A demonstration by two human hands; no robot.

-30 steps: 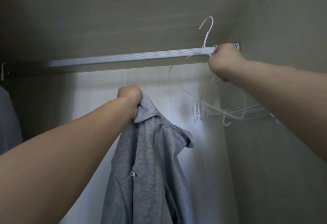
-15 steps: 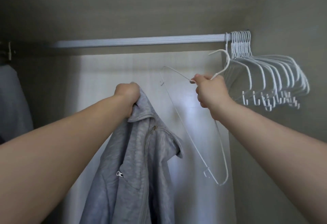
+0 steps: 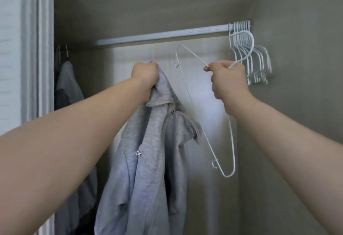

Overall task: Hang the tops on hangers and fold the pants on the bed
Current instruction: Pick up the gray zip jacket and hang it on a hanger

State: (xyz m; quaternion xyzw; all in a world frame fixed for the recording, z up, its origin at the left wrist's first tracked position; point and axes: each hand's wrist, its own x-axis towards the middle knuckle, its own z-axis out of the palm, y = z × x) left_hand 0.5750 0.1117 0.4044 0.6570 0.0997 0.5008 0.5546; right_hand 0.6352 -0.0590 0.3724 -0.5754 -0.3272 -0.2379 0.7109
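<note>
Left hand fists hoodie collar below rail; right hand pinches hanger neck. Hoodie likely soft, floppy; hanger light, stiff.

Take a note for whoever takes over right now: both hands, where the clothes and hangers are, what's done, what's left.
Left hand grips the grey zip hoodie by its collar, held up.
Right hand holds one white hanger at its neck, off the rod.
Spare hangers bunch at the rod's right end; another grey garment hangs far left.
Done: hanger in hand. Left: hoodie onto hanger, hanger onto rod. Pants and bed not in view.
</note>
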